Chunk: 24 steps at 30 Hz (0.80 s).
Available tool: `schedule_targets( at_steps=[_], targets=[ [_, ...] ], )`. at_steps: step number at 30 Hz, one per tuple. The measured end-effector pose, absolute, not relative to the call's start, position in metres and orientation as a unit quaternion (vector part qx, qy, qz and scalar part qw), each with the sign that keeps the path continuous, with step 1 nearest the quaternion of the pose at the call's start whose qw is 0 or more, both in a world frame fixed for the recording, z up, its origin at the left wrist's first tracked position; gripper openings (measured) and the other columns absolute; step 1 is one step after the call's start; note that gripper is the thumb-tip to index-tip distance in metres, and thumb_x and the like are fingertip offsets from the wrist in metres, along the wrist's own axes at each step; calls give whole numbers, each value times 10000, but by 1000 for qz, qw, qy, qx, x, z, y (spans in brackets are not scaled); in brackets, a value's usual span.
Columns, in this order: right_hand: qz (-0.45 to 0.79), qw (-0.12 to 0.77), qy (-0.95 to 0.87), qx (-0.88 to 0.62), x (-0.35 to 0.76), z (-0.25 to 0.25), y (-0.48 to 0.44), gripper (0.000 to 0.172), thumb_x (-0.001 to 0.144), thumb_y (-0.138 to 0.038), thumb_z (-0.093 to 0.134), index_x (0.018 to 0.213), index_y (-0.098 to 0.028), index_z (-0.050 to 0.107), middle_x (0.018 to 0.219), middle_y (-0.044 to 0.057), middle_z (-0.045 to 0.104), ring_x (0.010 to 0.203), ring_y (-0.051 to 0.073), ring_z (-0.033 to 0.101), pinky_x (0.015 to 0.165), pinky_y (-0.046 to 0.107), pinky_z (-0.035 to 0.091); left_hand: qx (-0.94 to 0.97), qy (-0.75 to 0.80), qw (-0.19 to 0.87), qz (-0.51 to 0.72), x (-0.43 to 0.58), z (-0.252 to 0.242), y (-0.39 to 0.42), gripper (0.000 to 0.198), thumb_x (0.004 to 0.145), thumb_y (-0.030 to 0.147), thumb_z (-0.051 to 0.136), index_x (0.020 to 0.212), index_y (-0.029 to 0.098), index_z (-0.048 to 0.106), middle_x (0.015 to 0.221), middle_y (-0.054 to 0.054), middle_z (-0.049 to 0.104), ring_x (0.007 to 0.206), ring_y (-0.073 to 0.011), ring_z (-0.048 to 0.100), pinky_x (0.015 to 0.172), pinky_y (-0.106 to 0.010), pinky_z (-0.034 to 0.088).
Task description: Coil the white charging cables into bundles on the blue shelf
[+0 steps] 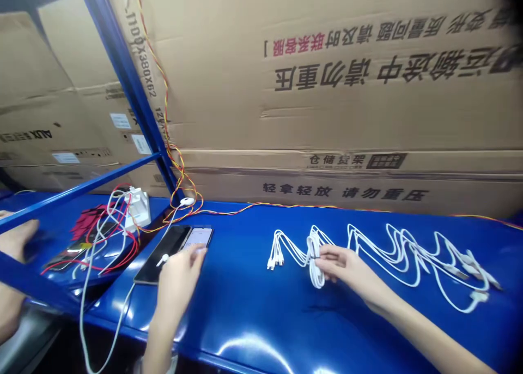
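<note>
A white charging cable (314, 257), looped into a bundle with a dark tie around its middle, is pinched in my right hand (341, 265) above the blue shelf. White plugs (275, 260) on several thin leads lie just left of the bundle. My left hand (180, 273) has its fingers curled together at the near end of a smartphone (200, 235) with a lit screen; whether they grip it is hidden. Beside that phone lies a larger dark tablet-like device (163, 257), partly behind my left hand, with a white plug (162, 260) over it.
More white cables (408, 254) sprawl across the right of the blue shelf (245, 308). Large cardboard boxes (229, 90) stand behind. At left are a blue post (126, 74), a white power strip (139, 207), tangled wires and another person's hand (18, 235).
</note>
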State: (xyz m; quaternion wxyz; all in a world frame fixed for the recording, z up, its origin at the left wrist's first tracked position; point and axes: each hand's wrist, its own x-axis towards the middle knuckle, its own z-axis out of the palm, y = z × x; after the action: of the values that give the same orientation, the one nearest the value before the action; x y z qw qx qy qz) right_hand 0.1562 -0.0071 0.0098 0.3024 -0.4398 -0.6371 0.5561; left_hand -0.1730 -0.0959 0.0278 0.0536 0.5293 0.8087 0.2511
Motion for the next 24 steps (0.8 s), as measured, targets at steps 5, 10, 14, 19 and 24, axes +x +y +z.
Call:
schedule_targets(
  at_steps=[5, 10, 14, 19, 24],
  targets=[
    [618, 315, -609, -385, 150, 13, -16, 211, 771, -383, 619, 808, -182, 569, 659, -17, 567, 596, 112, 502, 574, 239, 389, 726, 494, 392, 275, -80, 43, -45, 363, 790, 402, 546, 1078, 209, 654, 846, -44, 682, 717, -168, 617, 651, -256, 474],
    [605, 359, -596, -386, 150, 15, -15, 263, 742, -389, 645, 898, -178, 623, 761, 25, 626, 645, 140, 535, 613, 273, 423, 684, 343, 586, 268, -39, 41, 4, 444, 709, 334, 664, 1130, 202, 615, 997, -84, 650, 825, -198, 629, 690, -309, 513],
    [609, 390, -573, -386, 153, 12, -11, 234, 712, -339, 682, 880, -180, 642, 772, 16, 643, 677, 143, 551, 647, 271, 435, 627, 305, 646, 310, -31, 32, 9, 403, 707, 331, 682, 1080, 188, 633, 1103, -96, 607, 837, -191, 631, 754, -336, 504],
    [630, 403, -535, -393, 153, 6, -10, 170, 704, -319, 701, 770, -172, 647, 686, -2, 632, 631, 126, 543, 651, 261, 435, 567, 307, 684, 342, -25, 21, -3, 377, 717, 347, 685, 1032, 167, 581, 1035, -94, 621, 776, -178, 645, 734, -325, 494],
    [604, 420, -538, -411, 155, 7, -7, 190, 700, -350, 698, 702, -171, 633, 720, 9, 639, 665, 142, 572, 697, 281, 447, 532, 322, 683, 383, -20, 12, -4, 316, 730, 349, 667, 947, 183, 508, 980, -54, 612, 751, -165, 636, 697, -312, 488]
  ],
)
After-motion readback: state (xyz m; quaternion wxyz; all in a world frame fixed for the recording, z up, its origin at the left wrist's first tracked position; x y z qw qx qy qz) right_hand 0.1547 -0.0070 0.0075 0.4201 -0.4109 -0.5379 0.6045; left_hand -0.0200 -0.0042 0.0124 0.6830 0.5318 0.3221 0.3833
